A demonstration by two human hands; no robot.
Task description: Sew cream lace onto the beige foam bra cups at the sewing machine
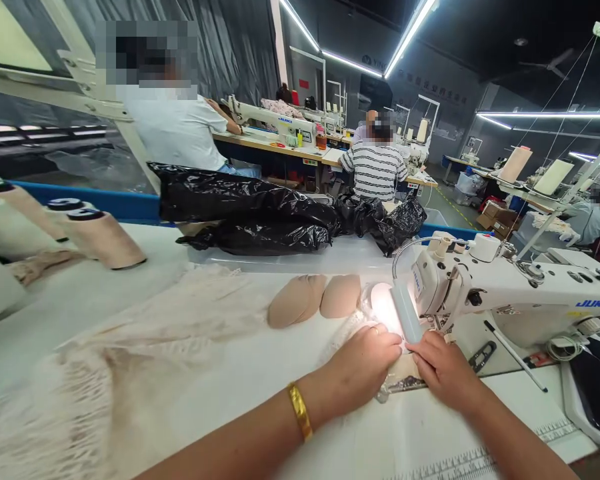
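Observation:
My left hand (363,363), a gold bangle on its wrist, lies on a piece of pale lace fabric (397,375) in front of the needle of a white Juki sewing machine (505,293); its fingers are curled down on the cloth. My right hand (443,370) presses the same piece from the right, fingers bent and together. The machine's lamp (384,308) glares on the fabric between the hands, so the needle area is washed out.
Two beige bra cups (313,298) lie behind my left hand. A heap of cream lace (145,353) covers the left of the white table. Thread cones (100,237) and black plastic bags (260,213) sit farther back. Other people sew at distant benches.

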